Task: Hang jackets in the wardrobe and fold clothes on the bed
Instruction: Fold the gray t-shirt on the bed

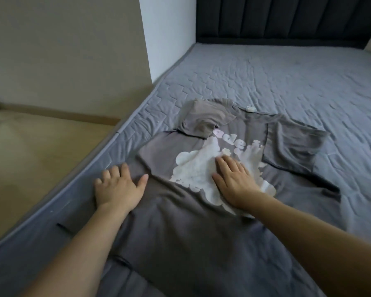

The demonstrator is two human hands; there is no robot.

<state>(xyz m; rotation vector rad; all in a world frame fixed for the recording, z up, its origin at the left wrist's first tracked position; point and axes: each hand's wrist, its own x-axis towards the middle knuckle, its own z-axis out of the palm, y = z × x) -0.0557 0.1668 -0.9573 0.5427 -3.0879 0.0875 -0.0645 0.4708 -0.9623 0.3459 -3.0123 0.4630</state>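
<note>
Both hands lie flat on a gray T-shirt (180, 221) in the head view. The left hand (118, 187) rests on the shirt's left edge, close to the side of the bed (287, 78). Its fingers are spread and a little bent, and it grips nothing. The right hand (236, 181) presses down on the middle of the shirt, right on a big white print (197, 168). Its fingers are straight and close together, and it holds nothing either.

The shirt is spread out front side up on the gray quilted bed cover, near the left side of the bed. Its neck points away from the person. The left sleeve (206, 118) is folded in over the chest and covers part of the pale letters (234, 142) above the print. The right sleeve (293, 144) is folded in too. A small white tag (250, 109) shows at the collar.

A dark padded headboard (287, 18) stands at the far end of the bed. A wood floor (41, 151) and a beige wall (62, 50) are on the left.
</note>
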